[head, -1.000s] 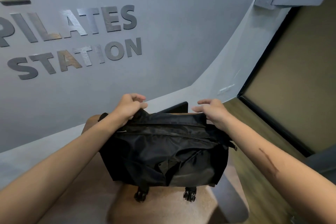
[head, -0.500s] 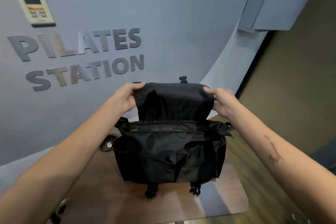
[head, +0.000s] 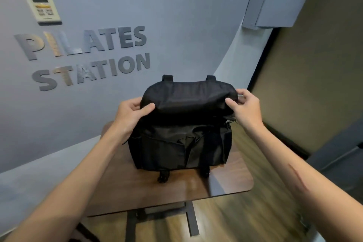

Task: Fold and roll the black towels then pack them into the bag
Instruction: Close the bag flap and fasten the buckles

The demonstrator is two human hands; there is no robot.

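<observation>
Both grips pinch the bag's flap (head: 188,98): our left hand (head: 129,113) at its left corner, our right hand (head: 246,107) at its right, holding it raised over the black bag (head: 180,143) standing on the wooden surface (head: 225,184). No towels show. If one corner slips, we judge the flap could drop over the opening; tugging may tip the soft bag.

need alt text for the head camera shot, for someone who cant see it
Two bare hands, the left hand and right hand, pinch the side edges of a black bag's flap, holding it raised over the bag. The bag stands on a small wooden table before a grey wall lettered PILATES STATION.
</observation>
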